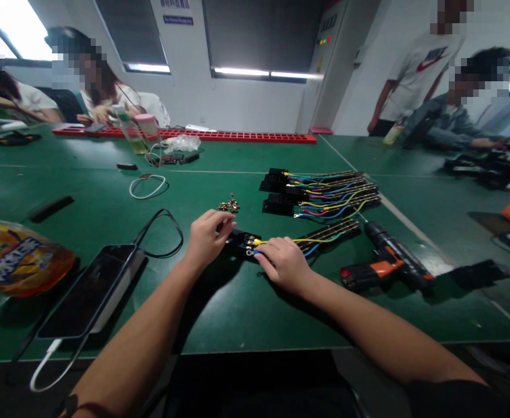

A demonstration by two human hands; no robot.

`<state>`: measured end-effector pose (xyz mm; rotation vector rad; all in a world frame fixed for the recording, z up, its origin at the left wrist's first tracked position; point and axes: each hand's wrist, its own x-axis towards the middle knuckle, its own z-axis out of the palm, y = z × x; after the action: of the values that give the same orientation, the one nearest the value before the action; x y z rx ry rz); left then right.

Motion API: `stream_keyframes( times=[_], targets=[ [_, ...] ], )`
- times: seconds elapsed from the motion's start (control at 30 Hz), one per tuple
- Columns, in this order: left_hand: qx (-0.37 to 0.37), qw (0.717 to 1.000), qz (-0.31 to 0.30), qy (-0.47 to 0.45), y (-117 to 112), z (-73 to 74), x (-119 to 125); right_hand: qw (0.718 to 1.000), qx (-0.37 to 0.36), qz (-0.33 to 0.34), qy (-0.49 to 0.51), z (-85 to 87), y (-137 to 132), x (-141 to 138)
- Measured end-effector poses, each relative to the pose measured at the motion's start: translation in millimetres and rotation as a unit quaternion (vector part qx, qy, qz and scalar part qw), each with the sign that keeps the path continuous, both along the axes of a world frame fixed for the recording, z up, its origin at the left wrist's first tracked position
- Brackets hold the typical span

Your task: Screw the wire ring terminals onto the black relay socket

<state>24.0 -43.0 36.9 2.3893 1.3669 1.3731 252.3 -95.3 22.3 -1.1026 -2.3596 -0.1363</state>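
Note:
In front of me lies a black terminal block [236,237] with coloured wires running right to a slotted black strip [346,229]. A yellow wire [281,241] is at one of its terminals. My right hand [287,261] is closed at the block's near right side, its fingers on a blue wire whose ring terminal [249,252] pokes out beside the contacts. Over the block's left end, my left hand [209,237] is pinched; what is between its fingertips is too small to make out. Just behind it sits a small pile of brass-coloured screws [230,204].
Several similar wired blocks [278,203] lie behind mine. A cordless screwdriver [394,258] rests at right, its bit toward the wires. On the left are a phone [91,290] on a charging cable, a snack bag [20,255] and a black cable [180,232]. Other people sit across the table.

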Motion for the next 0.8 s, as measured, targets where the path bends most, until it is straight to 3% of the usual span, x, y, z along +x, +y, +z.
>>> stream_keyframes(
  times=[0.2,0.47,0.8],
  targets=[
    [-0.004,0.994,-0.104,0.017,-6.3,1.6,5.6,0.999,-0.01,-0.041,0.016,4.3,1.5,-3.9],
    [-0.012,0.99,-0.141,-0.005,-8.4,-1.7,6.6,0.997,-0.019,-0.079,0.017,4.7,3.6,-5.1],
    [-0.026,0.986,-0.163,0.024,-11.3,0.9,9.7,0.998,-0.02,-0.066,0.004,1.7,7.8,-3.8]
  ],
)
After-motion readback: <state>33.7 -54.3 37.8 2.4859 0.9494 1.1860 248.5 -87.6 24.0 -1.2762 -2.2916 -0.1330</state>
